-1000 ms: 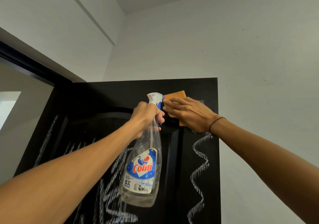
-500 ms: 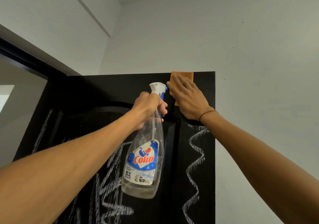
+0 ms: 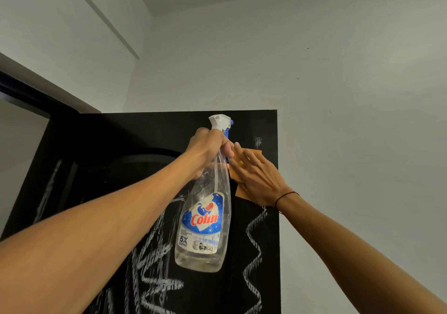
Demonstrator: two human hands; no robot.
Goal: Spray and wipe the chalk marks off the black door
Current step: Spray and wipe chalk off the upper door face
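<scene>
The black door (image 3: 125, 134) fills the lower middle, scribbled with white chalk marks (image 3: 254, 246) down its right stile and lower centre panel. My left hand (image 3: 208, 149) grips the neck of a clear spray bottle (image 3: 205, 217) with a white and blue trigger head, held upright in front of the door. My right hand (image 3: 258, 180) presses an orange cloth (image 3: 251, 153) flat against the door's upper right part, fingers spread and straight. A small chalk smudge (image 3: 258, 141) sits just above the cloth.
A white wall (image 3: 350, 120) adjoins the door's right edge. The dark door frame (image 3: 29, 96) runs up on the left, with a pale opening beyond it. The ceiling corner lies overhead.
My right hand slid the cloth up to the door's top edge, then back down to where it is now. The bottle in my left hand stayed close beside it.
</scene>
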